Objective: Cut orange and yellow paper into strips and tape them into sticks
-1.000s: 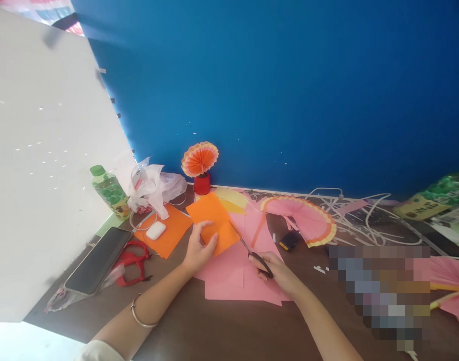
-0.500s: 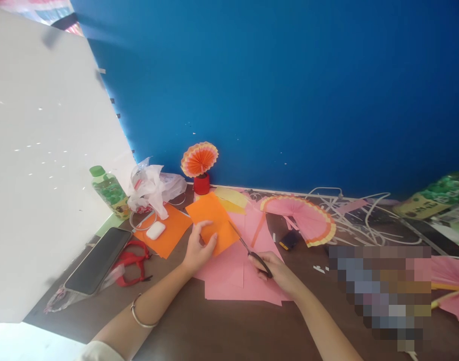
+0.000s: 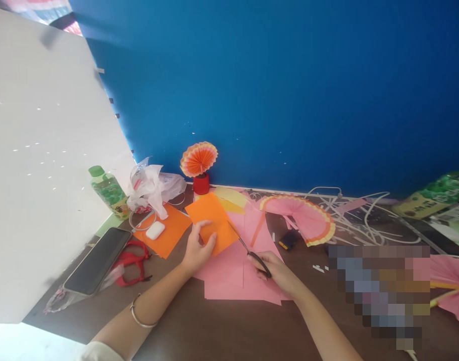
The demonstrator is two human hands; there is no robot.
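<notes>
My left hand [image 3: 199, 247] grips the lower left of an orange paper sheet [image 3: 210, 213], its thumb lying on top. My right hand [image 3: 271, 269] has its fingers through the handles of black-handled scissors [image 3: 259, 263]. The blades reach up and left to the right edge of the orange sheet; whether they are parted is hard to make out. Beneath both hands lie pink paper sheets [image 3: 248, 291]. Just behind, yellow paper [image 3: 231, 199] is partly covered by the orange sheet.
On the left are a phone [image 3: 97, 260], a red strap [image 3: 133, 263], a white earphone case [image 3: 155, 230] on orange paper, a bottle [image 3: 109, 193] and a plastic bag [image 3: 148, 185]. A pleated paper fan [image 3: 302, 218] and white cables [image 3: 364, 220] lie right. A blue wall [image 3: 270, 100] stands behind.
The view has shifted very slightly. Both hands, the scissors and the orange sheet hold nearly the same positions.
</notes>
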